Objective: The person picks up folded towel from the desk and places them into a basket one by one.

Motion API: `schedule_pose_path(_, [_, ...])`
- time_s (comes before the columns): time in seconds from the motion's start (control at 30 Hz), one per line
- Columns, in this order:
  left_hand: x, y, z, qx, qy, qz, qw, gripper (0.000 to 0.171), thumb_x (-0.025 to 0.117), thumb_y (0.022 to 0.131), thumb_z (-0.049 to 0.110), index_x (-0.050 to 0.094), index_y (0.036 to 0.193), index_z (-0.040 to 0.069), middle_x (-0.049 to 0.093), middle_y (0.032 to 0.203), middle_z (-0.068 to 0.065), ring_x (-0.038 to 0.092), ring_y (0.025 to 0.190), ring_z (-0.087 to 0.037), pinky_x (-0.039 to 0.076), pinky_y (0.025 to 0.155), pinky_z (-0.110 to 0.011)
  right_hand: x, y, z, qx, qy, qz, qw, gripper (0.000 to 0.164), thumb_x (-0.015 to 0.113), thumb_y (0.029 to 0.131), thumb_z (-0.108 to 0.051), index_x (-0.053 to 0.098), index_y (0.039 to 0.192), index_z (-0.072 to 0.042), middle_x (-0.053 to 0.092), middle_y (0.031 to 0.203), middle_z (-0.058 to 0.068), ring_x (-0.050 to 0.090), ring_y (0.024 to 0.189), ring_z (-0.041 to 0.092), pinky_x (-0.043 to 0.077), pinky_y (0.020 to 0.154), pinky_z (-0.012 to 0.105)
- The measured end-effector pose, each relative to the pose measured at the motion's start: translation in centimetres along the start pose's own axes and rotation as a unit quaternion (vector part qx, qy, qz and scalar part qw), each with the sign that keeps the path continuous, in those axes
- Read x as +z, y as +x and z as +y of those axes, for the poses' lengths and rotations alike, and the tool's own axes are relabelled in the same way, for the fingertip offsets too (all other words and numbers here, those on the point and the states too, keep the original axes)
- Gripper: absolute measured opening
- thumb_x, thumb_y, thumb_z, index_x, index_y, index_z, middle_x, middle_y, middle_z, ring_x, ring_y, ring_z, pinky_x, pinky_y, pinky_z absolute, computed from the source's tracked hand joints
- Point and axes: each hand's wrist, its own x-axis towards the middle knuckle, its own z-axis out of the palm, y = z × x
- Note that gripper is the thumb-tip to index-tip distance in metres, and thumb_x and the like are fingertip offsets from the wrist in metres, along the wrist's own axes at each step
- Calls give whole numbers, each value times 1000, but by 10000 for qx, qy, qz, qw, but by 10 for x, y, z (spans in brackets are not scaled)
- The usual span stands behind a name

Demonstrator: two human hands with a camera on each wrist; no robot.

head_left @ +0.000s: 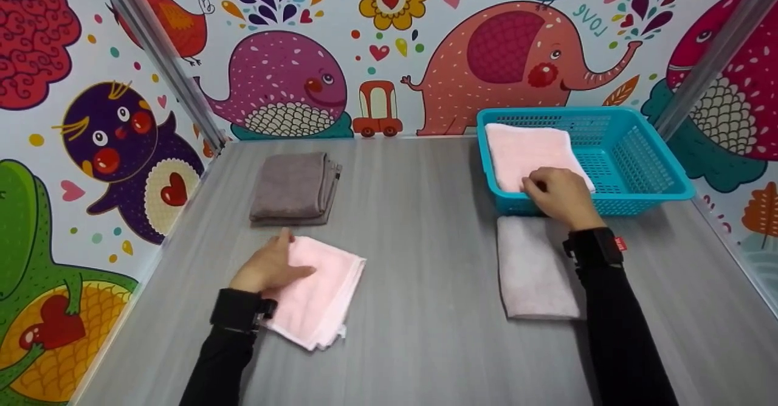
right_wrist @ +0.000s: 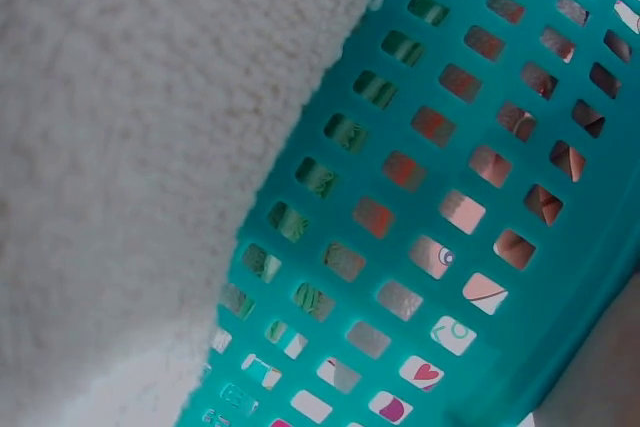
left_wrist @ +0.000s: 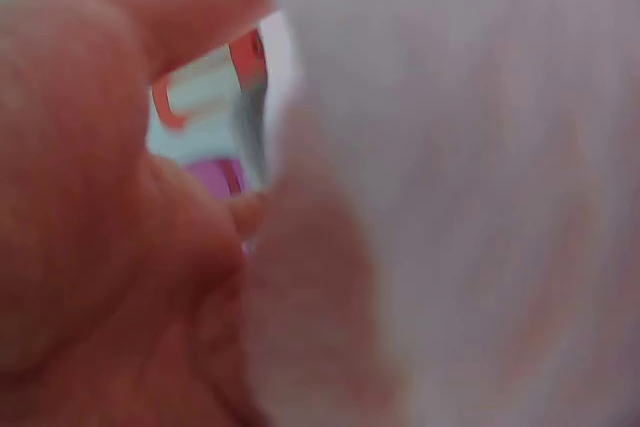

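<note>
My left hand [head_left: 267, 266] grips a folded pink towel [head_left: 322, 296] by its left side, thumb on top, towel tilted over the table. In the left wrist view the pale towel [left_wrist: 480, 187] fills the right half, blurred, beside the palm [left_wrist: 110, 207]. At the near rim of a teal plastic basket [head_left: 644, 205], my right hand [head_left: 565, 193] has its fingers curled at the near edge of another folded pink towel [head_left: 529, 151]; its fingertips are hidden. The right wrist view shows the perforated basket wall [right_wrist: 400, 197] with pale towel cloth [right_wrist: 150, 127] close beside it.
A folded grey-brown towel [head_left: 292, 187] lies at the back left, beyond my left hand. In front of the basket, a folded pale greyish-pink towel [head_left: 538, 278] lies partly under my right forearm. Walls [head_left: 389, 47] printed with cartoon animals enclose the grey table [head_left: 419, 260] at the back and sides.
</note>
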Motion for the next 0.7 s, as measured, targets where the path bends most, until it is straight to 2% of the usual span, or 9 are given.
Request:
schedule_pose_path(0.1, [14,3,20,84,-204,44,9997,84,80,87,46,36,141,-1,53,141,-32,56,127,-52,44,108,-61,0,0,-1,25,11,-35,10000,29,63,102,-23,74,81,-6,61,73,9,57,75,29,41,74,41])
schedule_pose_path(0.23, [31,10,43,406,-484,77,9980,86,84,83,46,38,140,-1,61,135,-27,61,123,-45,48,105,-57,0,0,0,9,1,-2,10000,28,63,102,-22,75,81,-6,61,72,8,56,75,28,41,74,41])
schedule_pose_path(0.37, [43,18,61,669,-693,35,9953,67,83,85,42,43,127,8,68,116,-20,65,104,-32,52,93,-51,1,-1,1,-21,-18,67,10000,29,64,102,-21,73,78,-7,58,68,6,55,73,27,39,72,40])
schedule_pose_path(0.47, [48,25,65,818,-989,-16,9917,49,78,92,34,42,117,12,65,100,-14,60,90,-27,51,83,-46,0,-1,0,-59,20,54,10000,31,64,102,-21,71,74,-9,55,66,4,53,71,25,38,71,39])
schedule_pose_path(0.53, [49,29,64,929,-1301,-60,9871,39,72,97,27,42,116,11,59,92,-10,56,86,-25,48,78,-41,-1,-1,0,-60,47,20,10000,32,64,102,-22,70,74,-9,55,67,5,53,71,25,38,71,39])
schedule_pose_path(0.63, [47,34,58,1010,-1842,-106,9776,26,63,102,17,42,116,9,43,79,-2,48,76,-22,40,70,-34,-4,0,-1,-31,66,-17,10000,32,64,102,-22,71,74,-9,58,68,6,54,72,26,39,72,39])
schedule_pose_path(0.7, [45,36,53,1010,-2099,-160,9724,21,58,105,14,42,117,9,35,77,1,42,71,-18,36,65,-31,-5,0,0,-1,70,-19,10000,32,64,102,-22,71,75,-8,59,69,7,55,73,27,39,73,40])
